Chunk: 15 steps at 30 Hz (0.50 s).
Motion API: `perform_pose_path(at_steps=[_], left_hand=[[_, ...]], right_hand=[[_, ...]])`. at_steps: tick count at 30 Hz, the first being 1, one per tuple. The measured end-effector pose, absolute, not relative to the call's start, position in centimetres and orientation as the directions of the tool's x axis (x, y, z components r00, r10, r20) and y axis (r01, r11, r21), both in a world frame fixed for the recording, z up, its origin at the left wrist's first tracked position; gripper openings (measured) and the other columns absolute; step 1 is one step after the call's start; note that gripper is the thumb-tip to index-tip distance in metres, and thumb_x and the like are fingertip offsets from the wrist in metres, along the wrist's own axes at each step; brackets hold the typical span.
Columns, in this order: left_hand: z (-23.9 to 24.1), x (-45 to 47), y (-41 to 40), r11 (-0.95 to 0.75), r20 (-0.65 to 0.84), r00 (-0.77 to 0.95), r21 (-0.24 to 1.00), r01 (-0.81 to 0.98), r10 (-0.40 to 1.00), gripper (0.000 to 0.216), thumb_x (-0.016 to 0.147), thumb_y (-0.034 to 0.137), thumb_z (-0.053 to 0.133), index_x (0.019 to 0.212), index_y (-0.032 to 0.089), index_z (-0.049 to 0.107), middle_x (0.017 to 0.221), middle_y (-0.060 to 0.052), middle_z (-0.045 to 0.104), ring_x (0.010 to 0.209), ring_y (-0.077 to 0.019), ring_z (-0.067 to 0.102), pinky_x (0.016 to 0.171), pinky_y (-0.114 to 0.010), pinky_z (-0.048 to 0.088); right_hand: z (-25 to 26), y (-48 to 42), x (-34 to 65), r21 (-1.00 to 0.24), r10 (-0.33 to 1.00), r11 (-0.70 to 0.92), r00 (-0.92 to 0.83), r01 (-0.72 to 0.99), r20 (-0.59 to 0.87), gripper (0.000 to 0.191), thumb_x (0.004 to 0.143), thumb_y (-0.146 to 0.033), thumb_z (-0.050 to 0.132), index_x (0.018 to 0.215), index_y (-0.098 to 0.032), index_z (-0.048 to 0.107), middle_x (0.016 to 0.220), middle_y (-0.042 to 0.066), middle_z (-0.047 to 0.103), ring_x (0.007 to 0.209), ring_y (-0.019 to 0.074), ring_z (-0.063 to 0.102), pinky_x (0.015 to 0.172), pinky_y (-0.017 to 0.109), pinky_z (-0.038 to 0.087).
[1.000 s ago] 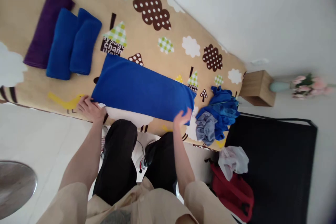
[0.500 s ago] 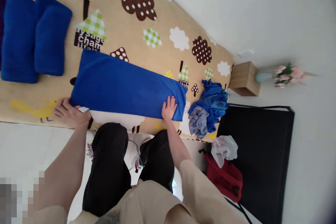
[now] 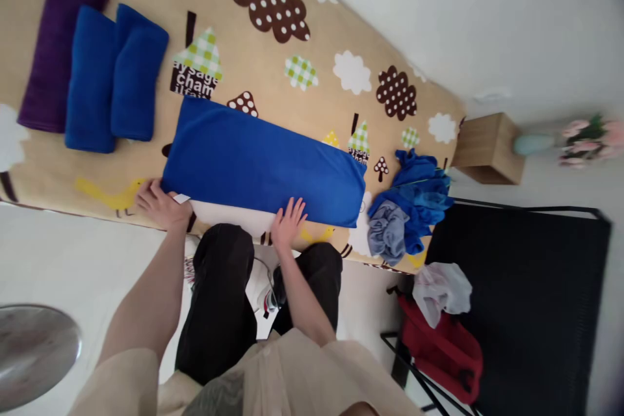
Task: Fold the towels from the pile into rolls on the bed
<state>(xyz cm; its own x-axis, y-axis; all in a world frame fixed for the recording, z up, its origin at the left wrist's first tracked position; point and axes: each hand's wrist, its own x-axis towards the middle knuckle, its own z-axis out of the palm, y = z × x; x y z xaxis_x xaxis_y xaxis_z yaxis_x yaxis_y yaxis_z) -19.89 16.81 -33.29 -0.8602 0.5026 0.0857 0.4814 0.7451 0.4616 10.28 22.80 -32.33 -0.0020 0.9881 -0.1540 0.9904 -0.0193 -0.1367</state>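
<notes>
One long blue towel (image 3: 266,166) lies flat on one patterned sheet (image 3: 322,120), a long edge facing the person; left and right are the person's own. From where I stand, three folded towels are counted to the left of the long blue towel: the inner blue towel (image 3: 138,78) nearest its left end, the outer blue towel (image 3: 90,84) next, and one purple towel (image 3: 57,55) outermost. To its right lies one crumpled heap, comprising one grey cloth (image 3: 389,232) on the near side and blue cloth (image 3: 419,190), number of pieces not discernible. Farther right of the long blue towel are one wooden box (image 3: 487,148), one red bag (image 3: 441,354) and one white plastic bag (image 3: 441,291). Left hand (image 3: 163,207): at the near left corner of the long blue towel, fingers bent and close together, touching the corner beside one white label (image 3: 181,198); whether they pinch it cannot be told. Right hand (image 3: 287,224): at the near long edge, right of centre, fingers straight and slightly parted, tips touching the towel.
</notes>
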Motion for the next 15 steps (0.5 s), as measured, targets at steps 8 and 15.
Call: perform_pose_path(at_steps=[8,15], left_hand=[[-32.7,-19.5,17.0,0.771,0.058,-0.884,0.465,0.435,0.463,0.052,0.08,0.011,0.048,0.13,0.011,0.06,0.14,-0.022,0.052,0.132,-0.0385,0.043,0.116,-0.06,0.028],[-32.1,-19.3,16.8,0.776,0.067,-0.876,0.436,0.455,0.477,0.051,0.082,0.012,0.044,0.13,0.013,0.063,0.136,-0.023,0.054,0.132,-0.0393,0.046,0.114,-0.06,0.029]], right_hand=[[-33.4,19.2,7.1,-0.265,0.983,-0.162,0.133,0.951,-0.125,0.061,0.1,-0.027,0.033,0.158,-0.011,0.042,0.165,0.022,0.034,0.158,0.0359,0.022,0.119,0.071,0.023],[-34.6,18.6,7.1,-0.29,0.99,-0.142,0.137,0.946,-0.038,0.061,0.097,-0.029,0.039,0.155,-0.013,0.049,0.162,0.021,0.04,0.156,0.035,0.027,0.121,0.068,0.024]])
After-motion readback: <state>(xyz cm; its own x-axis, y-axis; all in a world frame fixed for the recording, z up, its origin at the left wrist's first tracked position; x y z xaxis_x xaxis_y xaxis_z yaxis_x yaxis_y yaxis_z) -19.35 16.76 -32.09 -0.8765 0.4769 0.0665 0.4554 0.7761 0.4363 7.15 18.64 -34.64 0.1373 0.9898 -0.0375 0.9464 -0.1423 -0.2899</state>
